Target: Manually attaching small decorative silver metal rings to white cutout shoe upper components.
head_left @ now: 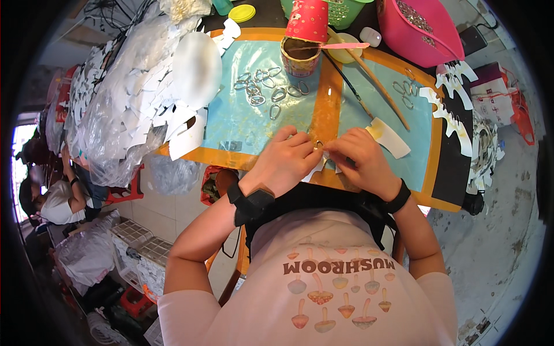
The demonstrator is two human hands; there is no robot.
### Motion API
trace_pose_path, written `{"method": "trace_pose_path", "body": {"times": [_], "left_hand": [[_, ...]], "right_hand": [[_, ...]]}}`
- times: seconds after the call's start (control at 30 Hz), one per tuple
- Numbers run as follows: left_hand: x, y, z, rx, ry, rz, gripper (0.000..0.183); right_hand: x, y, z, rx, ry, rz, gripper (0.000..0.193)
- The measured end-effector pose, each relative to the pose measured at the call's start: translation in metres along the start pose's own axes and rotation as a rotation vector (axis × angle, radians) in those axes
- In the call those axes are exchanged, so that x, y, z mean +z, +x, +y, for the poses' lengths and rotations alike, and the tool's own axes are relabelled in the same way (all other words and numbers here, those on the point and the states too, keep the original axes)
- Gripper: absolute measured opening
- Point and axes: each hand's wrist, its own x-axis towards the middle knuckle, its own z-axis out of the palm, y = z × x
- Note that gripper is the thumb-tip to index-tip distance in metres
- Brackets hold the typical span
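At the near edge of the table, my left hand (283,158) and my right hand (365,157) meet with fingers closed in a pinch. A small metal ring (318,145) shows between the fingertips, against those of my left hand. Under the fingers a white piece (314,172) hangs over the table edge, mostly hidden. What my right fingertips pinch is covered by the fingers. Right of my right hand lies a white curved piece (393,140) with a yellow smear. Several oval metal rings (255,92) lie loose on the blue mat (222,124) beyond my left hand.
A patterned tub (301,64) of brown paste stands beyond my hands, a pink-handled tool (346,46) across it. A wooden stick (384,92) and a dark brush (352,86) lie rightward. White cut pieces (147,106) heap at left; a pink basket (430,29) stands far right.
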Motion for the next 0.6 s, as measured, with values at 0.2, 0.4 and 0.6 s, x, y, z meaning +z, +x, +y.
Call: {"method": "trace_pose_path", "body": {"times": [0.2, 0.4, 0.6], "left_hand": [[0.014, 0.0, 0.003, -0.134, -0.139, 0.168, 0.014], [0.02, 0.0, 0.004, -0.258, -0.256, 0.248, 0.013], [-0.001, 0.005, -0.002, -0.169, -0.29, 0.104, 0.016]], "right_hand": [[-0.003, 0.002, 0.003, -0.027, -0.029, -0.047, 0.014], [0.0, 0.004, 0.002, -0.068, -0.086, 0.003, 0.011], [0.011, 0.003, -0.001, -0.01, -0.104, 0.082, 0.008]]}}
